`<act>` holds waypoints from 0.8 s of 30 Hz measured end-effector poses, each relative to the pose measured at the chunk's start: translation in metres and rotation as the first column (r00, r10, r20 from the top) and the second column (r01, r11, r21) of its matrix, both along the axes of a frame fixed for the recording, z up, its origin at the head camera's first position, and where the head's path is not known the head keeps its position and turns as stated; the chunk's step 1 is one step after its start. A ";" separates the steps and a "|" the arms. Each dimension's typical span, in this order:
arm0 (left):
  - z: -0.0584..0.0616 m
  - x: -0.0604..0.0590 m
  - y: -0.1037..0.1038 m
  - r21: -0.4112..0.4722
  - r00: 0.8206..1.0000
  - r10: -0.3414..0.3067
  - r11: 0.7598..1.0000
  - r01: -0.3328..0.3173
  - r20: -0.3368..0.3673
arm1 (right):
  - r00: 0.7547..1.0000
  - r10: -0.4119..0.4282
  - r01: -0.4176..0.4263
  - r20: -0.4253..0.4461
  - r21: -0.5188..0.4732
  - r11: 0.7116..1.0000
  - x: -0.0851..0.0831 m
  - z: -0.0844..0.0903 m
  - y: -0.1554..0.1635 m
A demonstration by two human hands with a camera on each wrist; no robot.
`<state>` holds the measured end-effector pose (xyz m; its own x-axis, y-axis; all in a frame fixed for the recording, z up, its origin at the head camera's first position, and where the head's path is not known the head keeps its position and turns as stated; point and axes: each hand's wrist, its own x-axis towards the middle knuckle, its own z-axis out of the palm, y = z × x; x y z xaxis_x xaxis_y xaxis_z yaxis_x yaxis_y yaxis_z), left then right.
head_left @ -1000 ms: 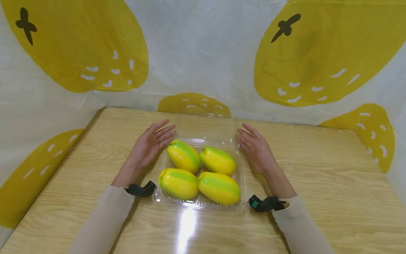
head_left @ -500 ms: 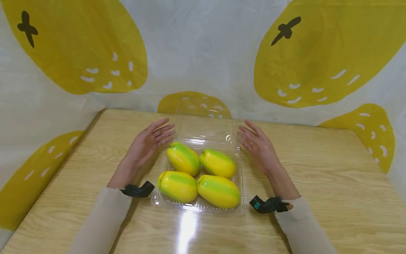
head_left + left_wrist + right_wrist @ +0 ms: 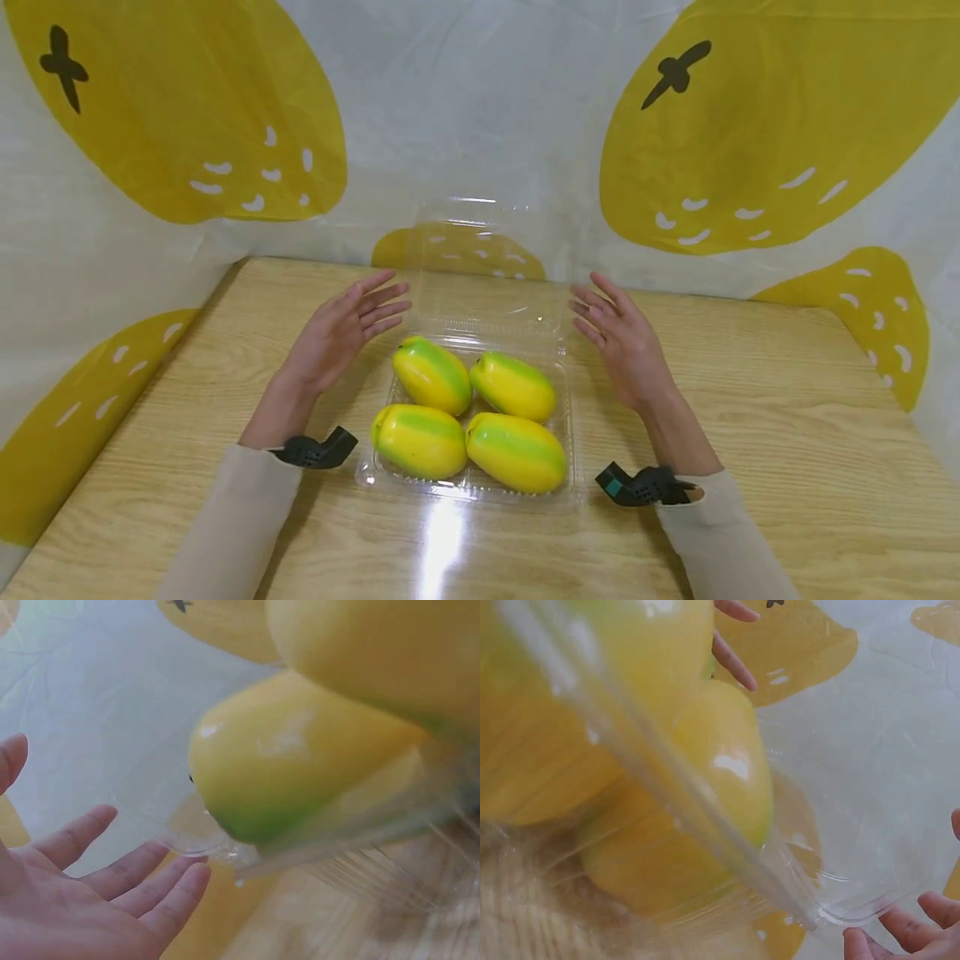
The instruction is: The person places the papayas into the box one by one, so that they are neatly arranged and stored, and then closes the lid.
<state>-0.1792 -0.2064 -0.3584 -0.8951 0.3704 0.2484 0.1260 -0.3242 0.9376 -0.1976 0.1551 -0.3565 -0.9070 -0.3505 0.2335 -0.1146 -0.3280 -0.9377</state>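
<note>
Clamshell box (image 3: 480, 487), clear plastic, is sitting at the middle of the wooden table (image 3: 787, 433) with its tray holding four yellow-green mangoes (image 3: 472, 412) in two rows. Its hinged lid (image 3: 483, 250) is now standing up at the far edge of the tray, nearly upright, with a glare line along its top against the yellow-printed backdrop (image 3: 480, 108); a second ago it was lying back flat on the table behind the tray, and half a second ago it was only beginning to lift. Left hand (image 3: 341, 333) and right hand (image 3: 622, 342) are flanking the lid, both open-palmed with fingers straight and spread, holding nothing. Both have been drifting slightly outward and away from the tray over the last second. From the head view, whether either hand is touching the lid edges is not resolvable. The left wrist view is showing the palm and fingers (image 3: 112, 900) just beside the clear plastic rim, apart from it as far as can be judged; the right wrist view is showing fingertips (image 3: 900, 941) close under a lid corner. Judgement: the lid is rising toward the closing direction, so the box is part-way between open and shut, and the fruit is not being disturbed.
</note>
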 end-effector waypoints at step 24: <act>0.032 0.020 0.012 -0.317 0.985 0.174 0.935 -0.159 0.019 | 0.997 -0.070 0.074 -0.032 0.159 0.985 0.008 0.018 0.002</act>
<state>-0.1587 -0.1946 -0.3267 -0.9582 0.2676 0.1014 0.1077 0.0086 0.9942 -0.1892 0.1569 -0.3380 -0.9254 -0.3195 0.2039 -0.1579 -0.1642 -0.9737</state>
